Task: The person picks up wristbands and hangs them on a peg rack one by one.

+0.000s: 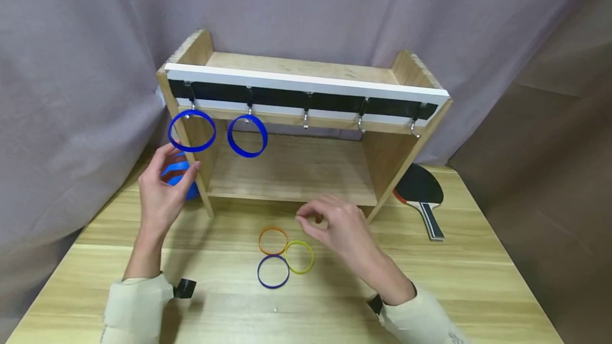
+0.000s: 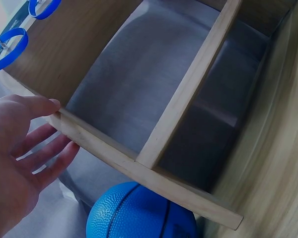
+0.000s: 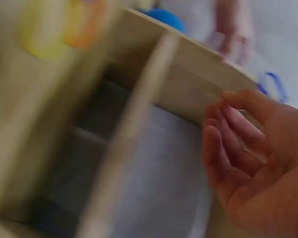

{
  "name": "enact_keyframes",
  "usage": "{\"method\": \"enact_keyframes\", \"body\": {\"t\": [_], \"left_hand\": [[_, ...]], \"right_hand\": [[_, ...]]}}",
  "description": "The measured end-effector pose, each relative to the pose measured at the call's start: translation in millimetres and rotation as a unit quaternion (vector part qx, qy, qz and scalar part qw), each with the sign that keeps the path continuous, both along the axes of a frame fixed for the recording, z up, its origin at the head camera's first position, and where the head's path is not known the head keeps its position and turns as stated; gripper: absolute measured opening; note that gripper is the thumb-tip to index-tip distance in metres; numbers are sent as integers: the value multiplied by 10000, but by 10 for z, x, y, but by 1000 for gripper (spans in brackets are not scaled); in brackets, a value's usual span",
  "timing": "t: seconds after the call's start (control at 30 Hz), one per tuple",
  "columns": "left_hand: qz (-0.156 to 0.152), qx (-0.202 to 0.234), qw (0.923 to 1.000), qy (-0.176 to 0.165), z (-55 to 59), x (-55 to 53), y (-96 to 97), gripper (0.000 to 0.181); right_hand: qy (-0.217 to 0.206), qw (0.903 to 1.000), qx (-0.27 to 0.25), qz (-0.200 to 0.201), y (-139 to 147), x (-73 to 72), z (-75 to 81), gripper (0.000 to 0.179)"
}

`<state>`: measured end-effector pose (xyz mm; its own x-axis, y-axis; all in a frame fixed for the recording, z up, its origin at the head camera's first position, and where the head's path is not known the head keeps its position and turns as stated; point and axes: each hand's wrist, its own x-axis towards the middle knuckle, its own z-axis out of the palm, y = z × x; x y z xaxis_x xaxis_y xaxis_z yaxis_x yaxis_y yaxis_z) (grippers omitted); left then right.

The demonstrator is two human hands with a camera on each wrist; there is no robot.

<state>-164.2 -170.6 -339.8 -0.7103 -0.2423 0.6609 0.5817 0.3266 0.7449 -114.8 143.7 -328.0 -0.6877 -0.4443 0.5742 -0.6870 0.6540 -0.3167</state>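
My left hand (image 1: 164, 187) grips the left side panel of a wooden shelf (image 1: 291, 166), thumb on the front edge and fingers along the outer face, as the left wrist view shows. Two blue rings, the left one (image 1: 192, 148) and the right one (image 1: 247, 154), hang from the two leftmost metal hooks of the shelf's black strip (image 1: 282, 95). My right hand (image 1: 337, 227) hovers in front of the shelf's lower right, fingers loosely curled and holding nothing. Left of it on the table lie an orange ring (image 1: 260, 238), a yellow ring (image 1: 312, 259) and a purple ring (image 1: 273, 286), close together.
A blue ball (image 2: 131, 213) with dark seams sits beside the shelf's left side, partly behind my left hand. To the shelf's right, a black table tennis paddle (image 1: 421, 185) lies on the wooden table (image 1: 229, 312). Grey curtain (image 1: 306, 9) hangs close behind the shelf.
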Motion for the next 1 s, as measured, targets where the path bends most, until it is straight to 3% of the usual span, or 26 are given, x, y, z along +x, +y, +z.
{"method": "enact_keyframes", "body": {"t": [0.17, 0.33, 0.6, 1.0], "left_hand": [[31, 16, 10000, 7, 7, 6, -11, 48], [21, 12, 10000, -14, 11, 5, -18, 47], [41, 1, 10000, 7, 9, 2, -9, 48], [79, -75, 9999, 8, -51, -39, -27, 48]], "right_hand": [[-1101, 9902, 462, -722, 141, -51, -580, 10], [-1556, 9793, 760, -1045, 207, -78, -883, 11], [-1808, 9726, 957, -1106, 210, -96, -989, 12], [-1883, 9722, 905, -1058, 215, -110, -1059, 12]]}}
